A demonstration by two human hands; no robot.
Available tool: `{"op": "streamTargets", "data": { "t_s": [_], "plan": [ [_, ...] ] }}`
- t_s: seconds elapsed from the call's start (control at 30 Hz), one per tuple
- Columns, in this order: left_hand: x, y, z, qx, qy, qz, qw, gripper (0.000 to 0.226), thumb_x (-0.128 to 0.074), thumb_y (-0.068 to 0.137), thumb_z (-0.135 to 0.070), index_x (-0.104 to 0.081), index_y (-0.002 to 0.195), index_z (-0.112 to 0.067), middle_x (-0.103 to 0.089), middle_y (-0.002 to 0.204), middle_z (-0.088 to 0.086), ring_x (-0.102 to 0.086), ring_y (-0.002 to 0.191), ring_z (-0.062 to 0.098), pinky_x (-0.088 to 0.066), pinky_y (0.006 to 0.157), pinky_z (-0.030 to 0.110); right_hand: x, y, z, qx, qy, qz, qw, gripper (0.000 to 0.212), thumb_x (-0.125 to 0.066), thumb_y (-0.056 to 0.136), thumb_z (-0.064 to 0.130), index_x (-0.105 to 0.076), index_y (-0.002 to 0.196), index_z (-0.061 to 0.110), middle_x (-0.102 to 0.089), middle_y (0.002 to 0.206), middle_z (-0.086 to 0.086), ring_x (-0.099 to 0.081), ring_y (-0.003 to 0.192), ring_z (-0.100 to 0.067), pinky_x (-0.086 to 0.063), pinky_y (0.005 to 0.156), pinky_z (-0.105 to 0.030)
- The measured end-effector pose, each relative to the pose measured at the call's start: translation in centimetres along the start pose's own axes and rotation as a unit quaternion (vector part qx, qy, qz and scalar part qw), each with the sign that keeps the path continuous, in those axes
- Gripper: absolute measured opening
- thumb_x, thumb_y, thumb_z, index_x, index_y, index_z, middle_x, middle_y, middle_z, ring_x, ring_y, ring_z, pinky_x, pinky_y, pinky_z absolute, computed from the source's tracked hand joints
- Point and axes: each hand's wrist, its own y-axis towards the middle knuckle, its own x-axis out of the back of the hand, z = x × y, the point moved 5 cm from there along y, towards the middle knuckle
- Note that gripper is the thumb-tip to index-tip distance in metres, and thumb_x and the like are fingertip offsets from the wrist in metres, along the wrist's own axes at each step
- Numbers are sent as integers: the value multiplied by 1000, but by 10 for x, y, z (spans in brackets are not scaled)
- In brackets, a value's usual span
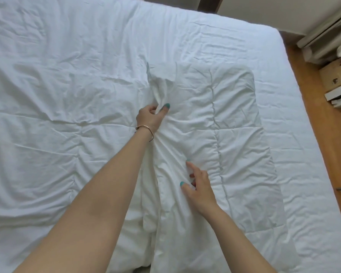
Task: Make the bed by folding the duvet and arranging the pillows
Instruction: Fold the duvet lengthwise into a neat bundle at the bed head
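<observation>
We were looking down on the bed (295, 119), white sheet across the whole mattress. The duvet (234, 134) lay on top, white and quilted, with a folded section running from the bottom edge of the view up toward the middle, its rounded far corner toward the right side of the bed. More of the duvet spread wrinkled over the left half.

Our left hand (150, 119) was further out, near the centre of the bed. Fingers were curled and the thumb pinched a raised bunch of the duvet fabric; the cloth stood up in a peak just beyond the knuckles. A thin bracelet (146, 130) sat on that wrist.

Our right hand (199, 186) was closer in, on the folded section. Index finger was stretched onto the fabric, thumb out to the left, the other fingers curled in with cloth gathered between them, so it was gripping the duvet too. Creases fanned out between the two hands.

Wooden floor (323, 154) ran along the right of the bed, with a cardboard box (335, 75) and some loose clutter near the wall.

No pillows were in view.
</observation>
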Motion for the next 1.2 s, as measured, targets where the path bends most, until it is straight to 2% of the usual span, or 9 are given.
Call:
{"op": "streamTargets", "data": {
  "t_s": [0.07, 0.17, 0.33, 0.47, 0.6, 0.83, 1.03, 1.1, 1.2],
  "plan": [
    [14, 6, 12, 4, -27, -45, 999, 36, -78, 75, -41, -71, 93, -10, -49, 65, -5, -47, 65, 12, -39, 56, 13, -2, 1, 4, 15, 4, 4, 1000, 62, -61, 88, 25, -32, 138, 50, -35, 111, 12, -43, 97, 2, -39, 85, -16],
    [33, -1, 48, 69, -30, -124, 989, 23, -79, 74, -33, -74, 88, -15, -58, 65, 1, -50, 67, 16, -52, 77, 30, -11, -4, 7, 23, -22, 16, 999, 65, -61, 88, 28, -30, 140, 49, -37, 114, 11, -44, 95, 2, -41, 84, -18],
    [15, 1, 9, 17, -107, -93, 990, 20, -59, 92, -34, -54, 80, -18, -58, 73, -7, -56, 68, 11, -45, 67, 21, 7, 9, 23, 50, -26, -67, 996, 54, -57, 92, 27, -38, 140, 39, -38, 112, 10, -48, 94, -8, -49, 85, -32],
    [7, 9, -7, -25, -82, -59, 995, 5, -57, 93, -14, -59, 96, -11, -61, 82, -2, -58, 56, -3, -46, 59, 9, 5, 23, 28, 76, -77, -58, 992, 58, -57, 91, 29, -35, 142, 44, -34, 115, 12, -41, 99, -7, -47, 87, -30],
    [-4, 23, -7, 12, -60, 6, 998, 15, -67, 86, -19, -63, 100, -14, -64, 89, 1, -62, 80, 17, -54, 84, 31, -3, 30, 20, 62, -83, -54, 993, 64, -59, 88, 30, -32, 144, 45, -35, 117, 9, -38, 105, -10, -43, 98, -33],
    [-16, 33, -18, 78, 4, 54, 996, 16, -80, 69, -26, -65, 72, -21, -68, 81, 0, -68, 84, 23, -57, 86, 36, -6, 26, 15, 83, -109, -48, 989, 66, -59, 88, 35, -28, 146, 44, -35, 120, 7, -37, 109, -12, -36, 102, -28],
    [-34, 34, -16, 121, 65, 130, 982, 58, -77, 60, -28, -63, 114, -10, -68, 111, 6, -66, 100, 28, -54, 90, 38, -8, 27, 15, 83, -120, -56, 988, 66, -58, 89, 35, -27, 146, 44, -36, 121, 8, -36, 110, -12, -35, 103, -28],
    [-33, 28, -22, 107, 101, 142, 979, 46, -72, 76, -23, -62, 117, -5, -66, 111, 13, -65, 96, 28, -54, 89, 38, -8, 27, 14, 81, -125, -61, 987, 66, -58, 89, 35, -27, 146, 43, -35, 121, 8, -36, 110, -12, -34, 103, -28],
    [-23, 17, -24, 102, 56, 138, 984, 11, -69, 81, -17, -64, 89, -11, -61, 76, 4, -59, 71, 23, -51, 69, 26, -8, 26, 14, 77, -127, -58, 987, 66, -58, 88, 35, -28, 146, 43, -35, 121, 8, -36, 110, -12, -34, 103, -27]
  ]
}}
